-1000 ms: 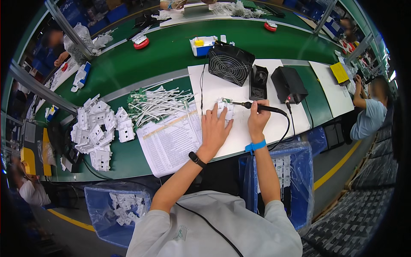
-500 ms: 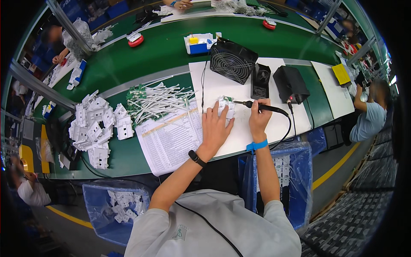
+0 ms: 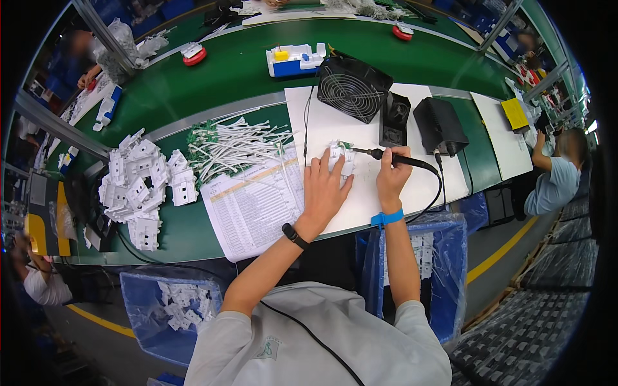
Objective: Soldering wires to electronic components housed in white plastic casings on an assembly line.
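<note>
My left hand (image 3: 326, 193) lies over a small white plastic housing (image 3: 346, 168) on the white work board, its fingers stretched forward and holding the piece down. A small green circuit board (image 3: 346, 145) shows at the housing's far end. In my right hand (image 3: 391, 179) is a soldering iron (image 3: 380, 154), gripped like a pen and pointing left. Its thin tip comes up to the right side of the green board; I cannot tell whether it touches. The iron's black cable curves down and back toward a black power unit (image 3: 440, 126).
A black fan (image 3: 355, 89) and a black iron stand (image 3: 394, 121) stand beyond my hands. White-wired green boards (image 3: 238, 149), a printed sheet (image 3: 254, 215) and heaped white housings (image 3: 136, 183) lie left. A blue-and-white case (image 3: 297, 69) rides the green belt (image 3: 232, 71). Blue-lined bins (image 3: 145, 315) stand below.
The iron's tip has drawn back slightly to the right from the circuit board. On the belt, the blue-and-white case and red discs have shifted left. My left hand keeps its place.
</note>
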The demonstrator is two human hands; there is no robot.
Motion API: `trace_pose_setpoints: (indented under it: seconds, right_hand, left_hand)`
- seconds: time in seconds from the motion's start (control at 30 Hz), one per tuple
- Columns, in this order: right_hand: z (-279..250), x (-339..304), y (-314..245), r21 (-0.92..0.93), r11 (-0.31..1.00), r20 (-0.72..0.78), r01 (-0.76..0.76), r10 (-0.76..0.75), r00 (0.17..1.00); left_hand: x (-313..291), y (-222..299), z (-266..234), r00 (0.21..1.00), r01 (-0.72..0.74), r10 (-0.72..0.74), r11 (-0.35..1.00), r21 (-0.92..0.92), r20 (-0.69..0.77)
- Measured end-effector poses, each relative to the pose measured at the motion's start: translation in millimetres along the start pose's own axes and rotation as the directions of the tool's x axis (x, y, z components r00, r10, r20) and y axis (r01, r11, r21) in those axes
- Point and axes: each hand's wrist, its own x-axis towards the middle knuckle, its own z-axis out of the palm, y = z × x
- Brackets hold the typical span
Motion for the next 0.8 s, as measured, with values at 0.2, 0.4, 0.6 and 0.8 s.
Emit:
trace_pose_setpoints:
  seconds: [0.2, 0.4, 0.6, 0.8]
  right_hand:
    - [-8.9, 1.5, -7.0, -0.026, 0.999, -0.108, -0.021, 0.018, 0.994]
    - [-36.2, 29.1, -12.7, -0.113, 0.988, -0.277, 0.102, -0.130, 0.952]
    - [-41.1, 94.9, -5.5, -0.286, 0.951, -0.225, 0.118, -0.187, 0.956]
    - [-15.1, 105.5, 36.5, -0.595, 0.783, 0.019, 0.184, -0.214, 0.977]
  left_hand:
    - [1.9, 2.0, -0.5, 1.000, 0.007, -0.007, 1.000, -0.021, 0.002]
    - [1.9, -1.8, -2.4, 1.000, -0.005, 0.006, 0.999, -0.047, 0.030]
    - [1.7, -0.3, -6.4, 0.999, 0.007, -0.005, 0.998, -0.066, 0.033]
    - [1.1, 3.3, -2.8, 0.999, -0.004, 0.007, 0.998, -0.068, 0.043]
